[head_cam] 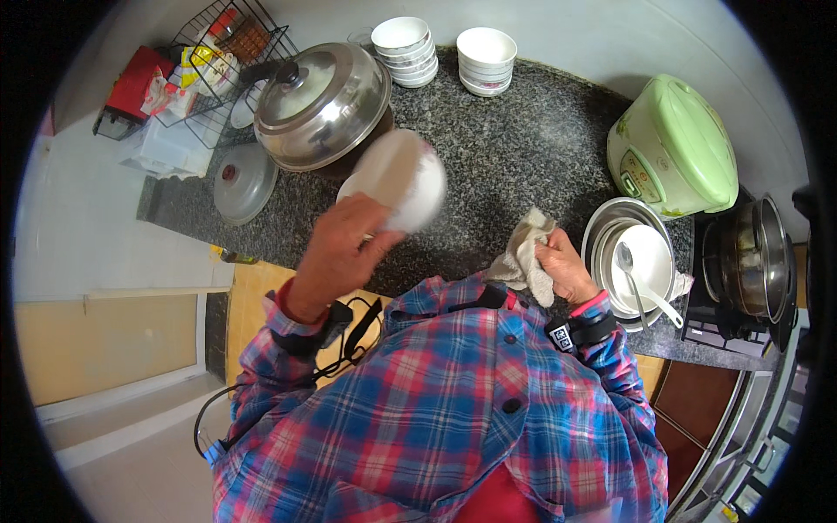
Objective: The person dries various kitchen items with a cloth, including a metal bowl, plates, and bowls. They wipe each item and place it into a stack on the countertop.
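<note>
Tilted and blurred by motion, a white bowl (418, 186) is in the grip of my left hand (346, 248), over the near part of the granite counter. Behind that hand, part of another white dish (346, 186) shows; whether it is a separate piece I cannot tell. My right hand (563, 265) holds a crumpled beige cloth (526, 252) by the counter's front edge. Just right of it, a metal basin (592, 225) holds nested white bowls (644, 245), a metal spoon (625, 258) and a white slotted utensil (660, 307).
Two stacks of small bowls (407, 55) (487, 62) stand by the wall. A lidded metal pot (324, 108), a loose lid (246, 183) and a wire rack (219, 59) are at left. At right are a green rice cooker (673, 147) and a pot on the stove (752, 261).
</note>
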Available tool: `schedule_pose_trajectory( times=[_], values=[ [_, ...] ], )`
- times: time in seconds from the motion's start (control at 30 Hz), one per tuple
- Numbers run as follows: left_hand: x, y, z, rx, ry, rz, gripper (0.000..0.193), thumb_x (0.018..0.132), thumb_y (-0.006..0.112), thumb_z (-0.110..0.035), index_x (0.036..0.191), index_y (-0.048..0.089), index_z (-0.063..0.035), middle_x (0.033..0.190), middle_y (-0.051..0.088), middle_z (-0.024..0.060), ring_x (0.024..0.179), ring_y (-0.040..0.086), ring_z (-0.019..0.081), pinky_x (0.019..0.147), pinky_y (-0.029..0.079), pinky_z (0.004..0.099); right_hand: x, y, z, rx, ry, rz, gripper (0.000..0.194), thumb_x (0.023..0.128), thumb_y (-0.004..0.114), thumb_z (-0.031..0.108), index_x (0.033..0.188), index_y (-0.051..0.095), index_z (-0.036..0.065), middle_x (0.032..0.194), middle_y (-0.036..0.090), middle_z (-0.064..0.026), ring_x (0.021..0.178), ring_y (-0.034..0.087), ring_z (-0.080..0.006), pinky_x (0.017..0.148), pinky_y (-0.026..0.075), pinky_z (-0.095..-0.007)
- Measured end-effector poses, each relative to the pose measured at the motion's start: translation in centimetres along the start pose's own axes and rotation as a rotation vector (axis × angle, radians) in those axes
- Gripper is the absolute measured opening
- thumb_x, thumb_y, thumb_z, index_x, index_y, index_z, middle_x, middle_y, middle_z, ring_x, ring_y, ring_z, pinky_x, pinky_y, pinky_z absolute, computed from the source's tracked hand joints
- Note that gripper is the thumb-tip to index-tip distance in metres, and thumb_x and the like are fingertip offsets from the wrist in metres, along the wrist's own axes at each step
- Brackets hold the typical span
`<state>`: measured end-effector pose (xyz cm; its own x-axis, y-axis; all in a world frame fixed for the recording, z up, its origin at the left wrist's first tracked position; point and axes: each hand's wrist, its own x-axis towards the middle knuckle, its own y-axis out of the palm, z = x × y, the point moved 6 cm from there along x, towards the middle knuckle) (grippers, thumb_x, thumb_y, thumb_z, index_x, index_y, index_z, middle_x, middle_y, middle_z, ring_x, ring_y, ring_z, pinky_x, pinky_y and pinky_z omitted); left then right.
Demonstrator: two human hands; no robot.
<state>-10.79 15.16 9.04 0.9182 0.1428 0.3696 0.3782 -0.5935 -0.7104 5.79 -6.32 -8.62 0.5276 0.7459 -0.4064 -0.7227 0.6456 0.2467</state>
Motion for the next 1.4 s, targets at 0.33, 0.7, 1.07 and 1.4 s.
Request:
schedule_pose_trajectory(
  times=[0.33,0.7,1.07,1.4],
  values=[
    [-3.0,2.6,6.4,0.568,0.043,0.145,0.009,0.077,0.061,-0.009,0.082,0.055,-0.0056,0.076,0.055,0.0085,0.078,0.055,0.0270,0.069,0.042,0.0385,-0.4,2.2,0.5,-0.063,-0.012,0.203,0.021,0.085,0.054,0.005,0.105,0.060,0.000,0.087,0.063,-0.0010,0.075,0.059,-0.0085,0.067,0.049,-0.0249],
    [-4.3,5.7,8.5,0.666,0.080,0.269,0.014,0.080,0.061,-0.014,0.091,0.058,-0.0063,0.083,0.057,0.0077,0.082,0.055,0.0253,0.073,0.041,0.0388,-0.7,1.5,-0.1,-0.184,0.032,0.200,0.021,0.087,0.056,0.007,0.104,0.060,-0.003,0.087,0.064,-0.0018,0.076,0.060,-0.0085,0.066,0.049,-0.0255],
    [-5.8,0.9,16.0,-0.127,-0.623,-0.309,0.042,0.093,0.054,-0.030,0.126,0.051,-0.0044,0.115,0.058,0.0110,0.102,0.057,0.0228,0.071,0.049,0.0308,3.3,3.4,2.0,-1.135,-0.139,0.103,0.039,0.082,0.063,0.032,0.100,0.058,-0.002,0.087,0.063,-0.0260,0.086,0.061,-0.0429,0.075,0.050,-0.0451],
    [-6.4,7.0,17.6,-1.159,-0.948,0.066,0.059,0.089,0.053,-0.033,0.137,0.036,-0.0031,0.126,0.052,0.0159,0.111,0.057,0.0298,0.082,0.055,0.0447,12.4,10.6,-3.1,-0.389,0.104,0.339,0.048,0.076,0.066,0.011,0.119,0.055,-0.005,0.104,0.062,-0.0132,0.092,0.058,-0.0195,0.080,0.048,-0.0323]
  ],
)
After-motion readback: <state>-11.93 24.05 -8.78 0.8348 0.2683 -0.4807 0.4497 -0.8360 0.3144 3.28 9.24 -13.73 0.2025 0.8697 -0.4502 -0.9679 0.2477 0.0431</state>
